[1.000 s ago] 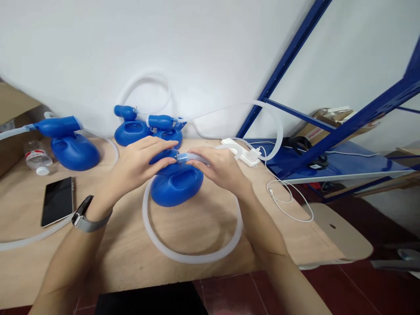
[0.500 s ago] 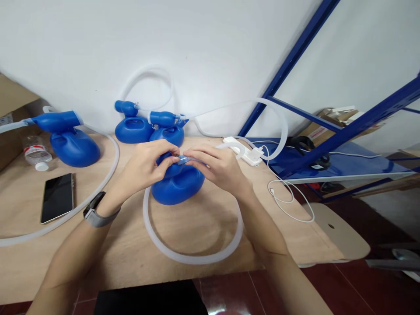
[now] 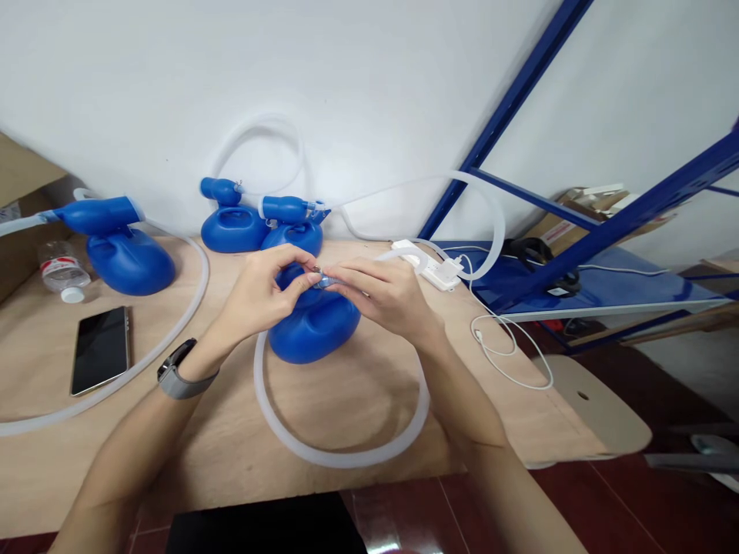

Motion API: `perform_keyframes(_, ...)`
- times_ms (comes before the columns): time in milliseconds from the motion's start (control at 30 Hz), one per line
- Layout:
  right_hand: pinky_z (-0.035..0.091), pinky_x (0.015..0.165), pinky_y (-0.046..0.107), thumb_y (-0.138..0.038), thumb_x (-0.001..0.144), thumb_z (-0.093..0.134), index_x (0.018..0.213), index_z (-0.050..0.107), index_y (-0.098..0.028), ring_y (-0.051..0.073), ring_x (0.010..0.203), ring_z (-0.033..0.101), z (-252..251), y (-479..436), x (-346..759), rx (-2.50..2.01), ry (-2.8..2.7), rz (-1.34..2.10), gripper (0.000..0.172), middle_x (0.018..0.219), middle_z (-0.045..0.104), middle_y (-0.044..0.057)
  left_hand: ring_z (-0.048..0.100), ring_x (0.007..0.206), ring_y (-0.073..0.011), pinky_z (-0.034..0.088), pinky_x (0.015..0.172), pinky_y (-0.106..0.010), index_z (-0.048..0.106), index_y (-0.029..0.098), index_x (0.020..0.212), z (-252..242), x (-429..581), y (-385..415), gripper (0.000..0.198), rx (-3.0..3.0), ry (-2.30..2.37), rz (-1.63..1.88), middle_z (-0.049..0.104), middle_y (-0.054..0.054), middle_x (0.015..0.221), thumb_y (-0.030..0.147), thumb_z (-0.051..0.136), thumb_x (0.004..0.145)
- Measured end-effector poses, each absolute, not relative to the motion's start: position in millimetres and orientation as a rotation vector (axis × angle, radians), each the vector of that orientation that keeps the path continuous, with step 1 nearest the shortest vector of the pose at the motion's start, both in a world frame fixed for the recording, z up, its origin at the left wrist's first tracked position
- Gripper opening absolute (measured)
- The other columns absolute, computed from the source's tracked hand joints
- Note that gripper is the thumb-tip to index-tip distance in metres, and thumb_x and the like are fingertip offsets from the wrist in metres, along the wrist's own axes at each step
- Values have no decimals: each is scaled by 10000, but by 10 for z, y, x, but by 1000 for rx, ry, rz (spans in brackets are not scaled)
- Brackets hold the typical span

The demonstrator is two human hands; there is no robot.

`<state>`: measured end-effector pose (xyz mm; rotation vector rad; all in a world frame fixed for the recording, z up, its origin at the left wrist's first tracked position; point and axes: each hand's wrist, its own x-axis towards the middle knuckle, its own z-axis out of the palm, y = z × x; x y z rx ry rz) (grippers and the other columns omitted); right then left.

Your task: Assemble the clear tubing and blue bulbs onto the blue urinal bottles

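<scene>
A blue plastic bottle with a handle stands on the table below my hands, its upper part mostly covered by them. At its mouth is a clear bluish connector. My left hand is closed, thumb and forefinger pinching a small metal clamp at the connector's near end; its exact shape is too small to tell. Closed around the connector from the other side is my right hand, fingers stretched along it. A whitish flexible hose loops on the table in front of the bottle.
More blue bottles with hoses stand behind and at left. A phone and a clear water bottle lie at left. A power strip with white cables lies at right, beside a blue metal shelf.
My left wrist has shifted slightly to the right and its fingers have moved a little on the connector. My right hand stays nearly in place.
</scene>
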<state>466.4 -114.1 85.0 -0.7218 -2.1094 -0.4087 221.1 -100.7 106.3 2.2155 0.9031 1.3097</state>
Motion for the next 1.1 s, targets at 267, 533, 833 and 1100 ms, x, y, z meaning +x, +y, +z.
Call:
perform_keyframes(267,719,915,335,-251,1078,765,1274,838,-238,219,1019,869,884,-1065,4661,-582,-1978,-354,210,1182,892,69,762,1284,-317,606,1126,-437,751,209,1416,1170,2059,-979,523,2532,864,1122,797,-123,1404,584,703,1054)
perform_keyframes(533,714,915,365,-333,1087,754,1260,841,-258,235,1004,852,929,-1126,4660,-695,-1898,-348,208,1147,887,66,764,1240,-396,613,1104,-545,703,291,1510,1382,1460,-863,858,2777,1148,872,784,-111,1381,889,723,895)
perform_keyframes(833,646,836,389,-560,1125,639,1638,595,-245,218,778,778,1073,-1142,4992,-1099,-2251,176,604,1022,834,46,744,1234,-352,704,855,-449,737,304,1356,1509,1464,-994,661,2521,1070,1356,765,-47,1387,765,845,896)
perform_keyframes(1100,596,735,368,-594,1107,604,1394,687,-238,223,691,730,576,-1234,5087,-1312,-2215,801,465,799,760,1,696,1373,-392,657,1060,-512,683,243,1443,711,1788,-93,763,2175,864,1273,697,-143,1518,698,878,863)
